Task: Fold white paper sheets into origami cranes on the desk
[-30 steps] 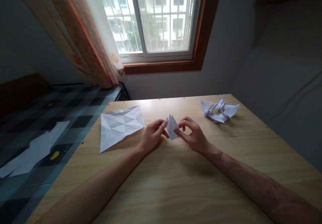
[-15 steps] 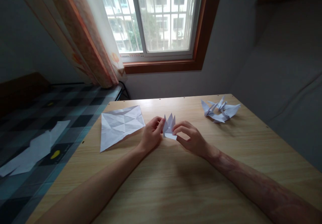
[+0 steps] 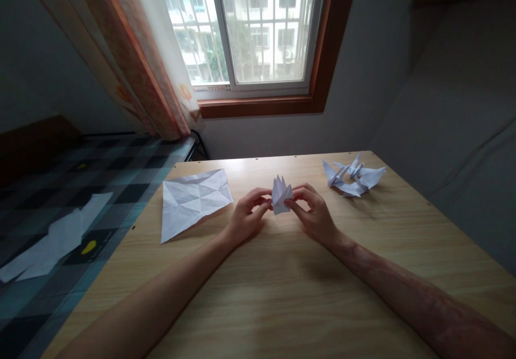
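A small white folded paper (image 3: 281, 198) with several pointed tips facing up is held just above the table, between my two hands. My left hand (image 3: 250, 211) pinches its left edge between thumb and fingers. On the other side, my right hand (image 3: 313, 211) grips the right edge, thumb on the near face and fingers behind. To the left lies a creased white sheet (image 3: 197, 200), opened flat with a grid of fold lines. Folded paper cranes (image 3: 352, 176) sit in a cluster at the back right.
The wooden table (image 3: 250, 294) reaches toward the wall under a barred window (image 3: 266, 31). Left of it, a bed with a checked cover (image 3: 133, 160) holds loose white paper pieces (image 3: 60, 241). An orange curtain (image 3: 149, 79) hangs by the window.
The folded paper has turned and moved slightly right, its tips now closer together. My right hand has shifted from its lower flap to its right edge.
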{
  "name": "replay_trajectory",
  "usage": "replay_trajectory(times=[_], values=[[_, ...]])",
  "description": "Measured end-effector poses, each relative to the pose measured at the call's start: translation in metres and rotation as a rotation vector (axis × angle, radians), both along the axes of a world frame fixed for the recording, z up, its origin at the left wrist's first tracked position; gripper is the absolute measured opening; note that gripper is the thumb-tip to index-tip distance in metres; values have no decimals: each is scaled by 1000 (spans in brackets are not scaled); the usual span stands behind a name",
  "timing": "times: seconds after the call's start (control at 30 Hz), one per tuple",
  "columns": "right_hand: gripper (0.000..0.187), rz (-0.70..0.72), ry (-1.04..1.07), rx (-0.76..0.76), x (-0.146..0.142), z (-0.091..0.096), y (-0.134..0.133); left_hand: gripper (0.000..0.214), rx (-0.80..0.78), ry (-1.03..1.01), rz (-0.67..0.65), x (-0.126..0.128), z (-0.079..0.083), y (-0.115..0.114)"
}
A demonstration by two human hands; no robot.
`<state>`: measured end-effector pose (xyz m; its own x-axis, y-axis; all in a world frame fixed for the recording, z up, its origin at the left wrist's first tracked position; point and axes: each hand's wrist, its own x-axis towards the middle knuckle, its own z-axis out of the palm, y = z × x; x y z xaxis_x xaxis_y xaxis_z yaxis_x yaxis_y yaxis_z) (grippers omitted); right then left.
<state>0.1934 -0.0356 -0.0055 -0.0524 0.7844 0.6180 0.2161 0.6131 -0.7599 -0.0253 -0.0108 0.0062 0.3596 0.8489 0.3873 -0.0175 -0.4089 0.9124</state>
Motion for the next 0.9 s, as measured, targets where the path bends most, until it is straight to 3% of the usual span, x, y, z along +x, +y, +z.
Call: replay_trajectory(times=[0.57, 0.73, 0.83, 0.9], values=[[17, 197, 154, -113, 1, -11, 5, 23, 93, 14, -17, 0, -4, 3], [20, 258, 184, -142, 0, -14, 8, 47, -59, 2, 17, 1, -7, 2], [34, 256, 219, -198, -1, -18, 10, 64, -131, 6, 6, 1, -7, 2], [42, 270, 226, -241, -1, -20, 10, 60, -127, 51, -47, 1, -6, 2]])
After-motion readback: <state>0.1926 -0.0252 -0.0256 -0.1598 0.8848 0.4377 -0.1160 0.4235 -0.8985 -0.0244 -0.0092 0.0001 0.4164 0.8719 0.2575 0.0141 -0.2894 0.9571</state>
